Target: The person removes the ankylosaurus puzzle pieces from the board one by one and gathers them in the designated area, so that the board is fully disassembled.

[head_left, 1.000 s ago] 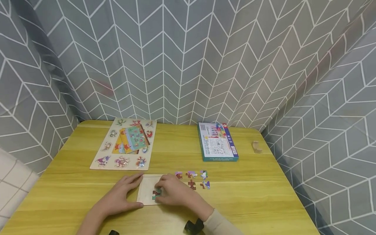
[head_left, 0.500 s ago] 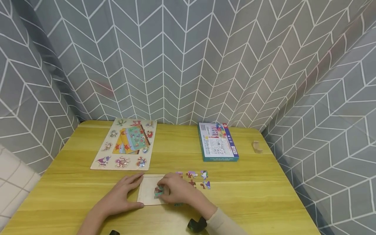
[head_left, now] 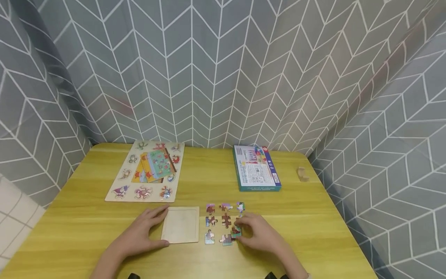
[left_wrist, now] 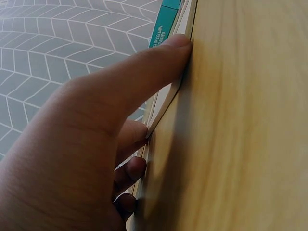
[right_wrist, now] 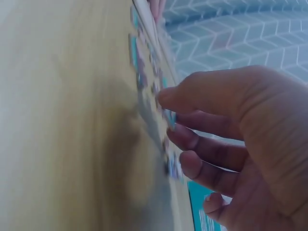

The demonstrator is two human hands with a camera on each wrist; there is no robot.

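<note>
My left hand (head_left: 146, 228) rests at the left side of a square pale wooden puzzle tray (head_left: 180, 224), thumb and forefinger touching near its two left corners. Its thumb (left_wrist: 154, 62) lies along the tray's edge in the left wrist view. My right hand (head_left: 259, 232) pinches a teal and brown jigsaw piece (head_left: 236, 231) between thumb and fingers, at the lower right of the loose pieces. That piece looks tilted. Several others lie on the table, such as a dark brown piece (head_left: 226, 221) and a pale blue one (head_left: 209, 237); one is partly hidden by my right fingers.
A board with sea-animal pictures (head_left: 120, 176) lies at the back left, picture cards (head_left: 162, 162) on top. A flat teal and white box (head_left: 258, 170) lies at the back right. Farther right is a small tan notched block (head_left: 302, 174). A patterned curtain (head_left: 209, 77) hangs behind the table.
My right hand has moved right, off the tray, carrying a jigsaw piece over to the loose ones. The tray, which had a piece over it, is now bare. My left hand stays put.
</note>
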